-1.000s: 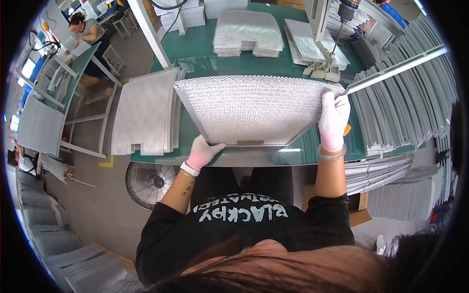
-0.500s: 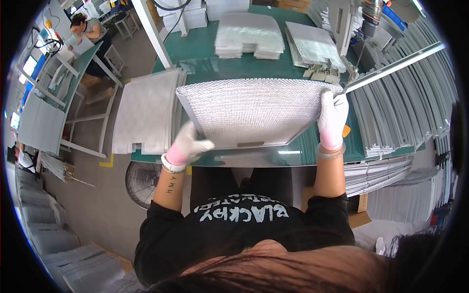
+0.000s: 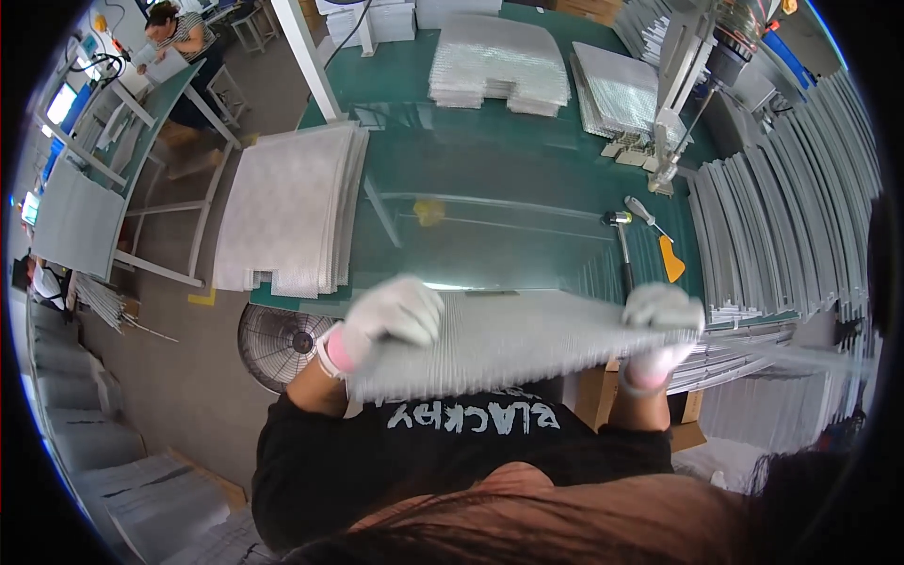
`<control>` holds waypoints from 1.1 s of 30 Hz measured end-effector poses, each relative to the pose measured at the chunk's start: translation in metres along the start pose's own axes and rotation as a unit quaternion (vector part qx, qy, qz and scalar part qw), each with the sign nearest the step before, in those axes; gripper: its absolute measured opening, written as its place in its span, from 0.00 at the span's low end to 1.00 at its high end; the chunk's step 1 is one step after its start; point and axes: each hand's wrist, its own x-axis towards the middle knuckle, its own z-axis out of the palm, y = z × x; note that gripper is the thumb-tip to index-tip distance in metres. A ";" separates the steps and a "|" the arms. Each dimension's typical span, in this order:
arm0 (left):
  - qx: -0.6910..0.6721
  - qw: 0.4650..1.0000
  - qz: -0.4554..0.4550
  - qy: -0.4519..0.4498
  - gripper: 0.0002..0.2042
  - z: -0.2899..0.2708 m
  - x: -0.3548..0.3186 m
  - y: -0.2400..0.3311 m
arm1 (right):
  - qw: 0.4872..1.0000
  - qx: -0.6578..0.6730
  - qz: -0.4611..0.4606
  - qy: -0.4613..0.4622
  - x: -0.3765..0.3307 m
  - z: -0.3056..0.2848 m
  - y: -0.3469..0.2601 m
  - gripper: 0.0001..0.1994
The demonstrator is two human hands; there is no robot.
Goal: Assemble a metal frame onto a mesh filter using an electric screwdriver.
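A silvery mesh filter panel [image 3: 490, 344], blurred by motion, is tilted at the table's near edge, in front of my chest. My left hand [image 3: 395, 315], in a white glove with a pink cuff, has its fingers curled over the panel's left end. At the opposite end my gloved right hand [image 3: 659, 315] grips the panel's corner. A thin pale streak, smeared by motion, stretches rightward from beside the right hand; I cannot make out what it is. Just beyond that hand lie a hammer [image 3: 623, 250], a screwdriver [image 3: 646, 213] and an orange flat tool [image 3: 671, 260].
Mesh panel stacks stand at the left [image 3: 287, 207] and far side [image 3: 499, 61] of the green table [image 3: 471, 240]. A metal fixture arm [image 3: 673, 132] rises at the far right. Upright panels [image 3: 782, 217] line the right. A floor fan [image 3: 278, 344] sits lower left; a person works far left.
Both hands have brought the panel down and toward my body, tipping it over. My left hand has closed on its left end. The hammer and screwdriver have come into sight.
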 end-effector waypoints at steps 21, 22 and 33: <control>0.287 0.854 -0.432 -0.032 0.19 0.018 0.014 0.048 | 0.996 0.084 0.021 0.022 -0.048 -0.011 -0.021 0.13; 0.220 0.922 -0.317 -0.005 0.18 0.013 0.031 0.064 | 0.996 0.086 0.024 -0.009 -0.042 -0.019 -0.014 0.13; 0.252 0.883 0.044 0.393 0.06 0.014 0.076 0.042 | 0.998 -0.004 0.067 0.022 0.018 -0.002 0.012 0.15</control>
